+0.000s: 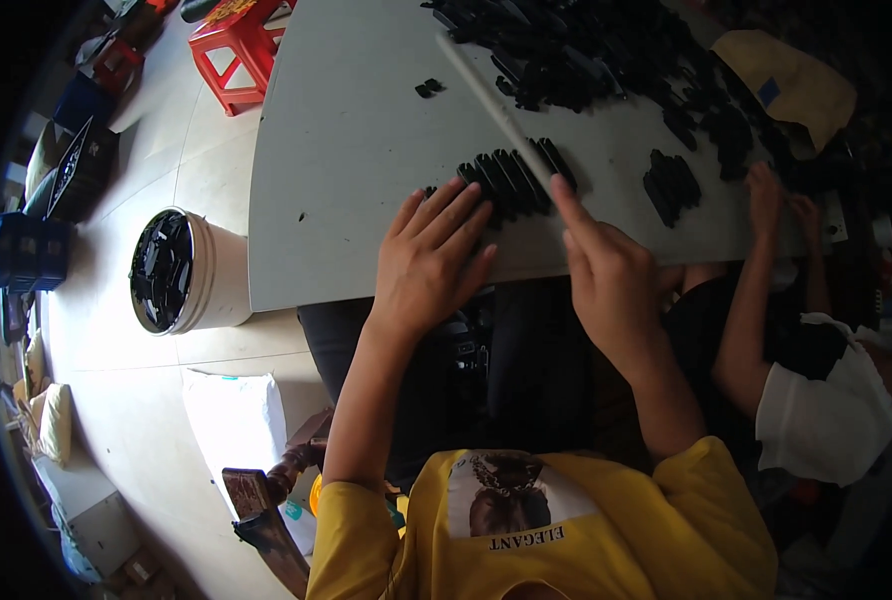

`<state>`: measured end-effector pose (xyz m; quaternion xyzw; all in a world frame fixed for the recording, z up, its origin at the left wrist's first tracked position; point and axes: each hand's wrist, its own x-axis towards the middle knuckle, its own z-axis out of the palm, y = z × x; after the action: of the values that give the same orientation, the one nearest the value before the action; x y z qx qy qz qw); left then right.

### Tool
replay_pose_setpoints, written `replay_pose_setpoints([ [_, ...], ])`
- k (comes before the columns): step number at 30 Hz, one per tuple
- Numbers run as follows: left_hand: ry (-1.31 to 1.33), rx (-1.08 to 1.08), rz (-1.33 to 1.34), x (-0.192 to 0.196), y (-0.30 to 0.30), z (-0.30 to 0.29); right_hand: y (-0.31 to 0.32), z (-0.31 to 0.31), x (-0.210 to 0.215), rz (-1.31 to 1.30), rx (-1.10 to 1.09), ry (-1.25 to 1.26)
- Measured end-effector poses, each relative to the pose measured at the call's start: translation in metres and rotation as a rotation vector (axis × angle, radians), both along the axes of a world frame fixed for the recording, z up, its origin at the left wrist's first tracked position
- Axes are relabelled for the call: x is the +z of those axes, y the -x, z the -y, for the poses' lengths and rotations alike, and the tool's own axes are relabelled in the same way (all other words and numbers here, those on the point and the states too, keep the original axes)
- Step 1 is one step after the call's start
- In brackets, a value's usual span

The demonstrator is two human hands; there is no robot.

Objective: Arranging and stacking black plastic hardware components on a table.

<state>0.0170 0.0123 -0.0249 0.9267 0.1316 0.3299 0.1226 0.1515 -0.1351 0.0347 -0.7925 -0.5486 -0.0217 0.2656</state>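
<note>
My left hand (426, 262) rests at the table's near edge with its fingers stretched out. Its fingertips touch the left end of a row of slim black pieces (514, 180), which lie side by side, and hide part of that end. In my right hand (608, 290) is a long, thin, pale stick (488, 98), with the index finger stretched along it. The stick slants far and left, passing over the row near its right end. Two small black bits (429, 88) lie beyond the row. A large heap of similar black pieces (586, 48) covers the far part of the table.
Another person's hands (763, 200) are at the table's right, near a smaller black cluster (672, 187) and a brown paper bag (794, 85). On the floor at left stand a white bucket (216, 275) of black pieces, a red stool (234, 50) and a white sack (231, 405).
</note>
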Motion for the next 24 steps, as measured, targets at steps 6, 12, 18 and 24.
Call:
replay_pose_setpoints([
  [6, -0.026, 0.017, 0.026, -0.007, 0.016, 0.005, 0.01, 0.007, -0.02, 0.09, 0.007, 0.118],
  [12, -0.032, 0.017, 0.102, -0.012, 0.021, 0.003, 0.009, -0.002, 0.012, 0.039, 0.056, 0.024],
  [18, -0.041, 0.024, 0.136, -0.016, 0.02, 0.006, 0.025, 0.008, -0.007, 0.125, 0.075, 0.034],
  [24, -0.047, 0.017, 0.166, -0.017, 0.024, 0.003, 0.025, -0.001, 0.011, -0.054, 0.104, -0.029],
])
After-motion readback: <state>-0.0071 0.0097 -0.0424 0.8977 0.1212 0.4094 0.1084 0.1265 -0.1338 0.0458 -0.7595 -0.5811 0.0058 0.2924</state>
